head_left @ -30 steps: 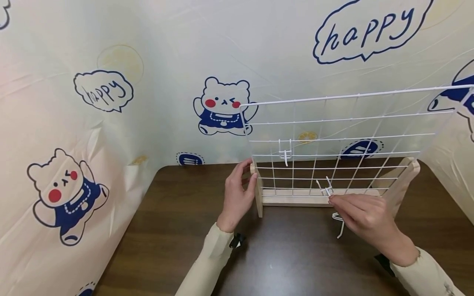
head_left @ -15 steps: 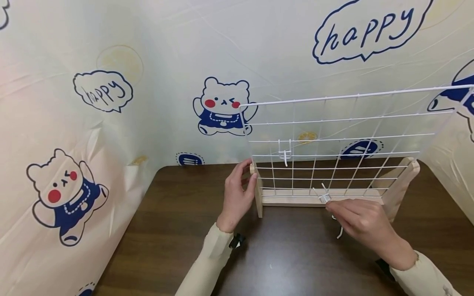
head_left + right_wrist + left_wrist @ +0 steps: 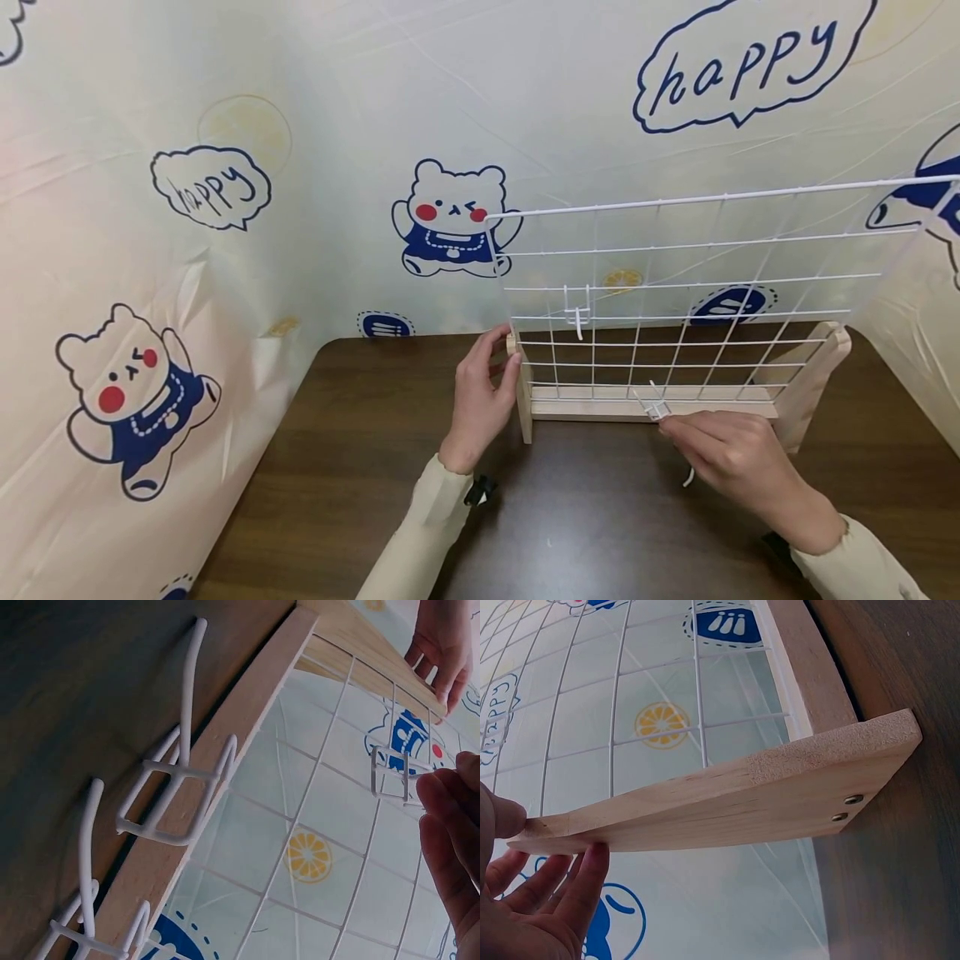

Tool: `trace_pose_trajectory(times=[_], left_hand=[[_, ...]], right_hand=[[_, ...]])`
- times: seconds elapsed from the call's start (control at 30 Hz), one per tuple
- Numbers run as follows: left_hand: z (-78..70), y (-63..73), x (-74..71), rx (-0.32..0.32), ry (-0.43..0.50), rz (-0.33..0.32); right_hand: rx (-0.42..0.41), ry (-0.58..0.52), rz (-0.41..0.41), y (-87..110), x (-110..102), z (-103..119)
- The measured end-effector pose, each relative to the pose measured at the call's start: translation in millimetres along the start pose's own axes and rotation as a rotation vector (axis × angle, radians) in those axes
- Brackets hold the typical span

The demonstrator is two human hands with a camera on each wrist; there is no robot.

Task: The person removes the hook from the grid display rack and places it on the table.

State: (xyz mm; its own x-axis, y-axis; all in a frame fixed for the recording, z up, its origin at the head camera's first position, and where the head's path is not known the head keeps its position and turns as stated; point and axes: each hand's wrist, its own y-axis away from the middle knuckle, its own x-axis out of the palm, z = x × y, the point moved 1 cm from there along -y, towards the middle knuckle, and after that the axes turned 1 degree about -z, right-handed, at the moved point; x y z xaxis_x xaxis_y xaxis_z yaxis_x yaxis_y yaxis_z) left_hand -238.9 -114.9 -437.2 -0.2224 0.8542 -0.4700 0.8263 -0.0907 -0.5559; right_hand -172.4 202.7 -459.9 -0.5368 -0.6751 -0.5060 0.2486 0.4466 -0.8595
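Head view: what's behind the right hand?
Only the tip of a white wire hook shows below the right hand; the rest is covered. The hand also hides part of the pinched hook.

Room light, as met here: soft, mostly even. Tabletop: pale glare near six o'clock, head view; dim at eleven, right wrist view. Backdrop: bright at twelve, pink-tinged at nine. Wooden panel: grain legible. Wire grid: faint against backdrop. Right hand: shadowed, towards four o'clock, right wrist view.
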Motion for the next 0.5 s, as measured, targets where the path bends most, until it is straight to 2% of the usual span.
trace_pose_trajectory(times=[0.5], left_hand=[[0.7,0.1,-0.1,0.012,0.004,-0.008]], right_hand=[[-0.008,-0.004,0.017,4.0,3.7,0.9]])
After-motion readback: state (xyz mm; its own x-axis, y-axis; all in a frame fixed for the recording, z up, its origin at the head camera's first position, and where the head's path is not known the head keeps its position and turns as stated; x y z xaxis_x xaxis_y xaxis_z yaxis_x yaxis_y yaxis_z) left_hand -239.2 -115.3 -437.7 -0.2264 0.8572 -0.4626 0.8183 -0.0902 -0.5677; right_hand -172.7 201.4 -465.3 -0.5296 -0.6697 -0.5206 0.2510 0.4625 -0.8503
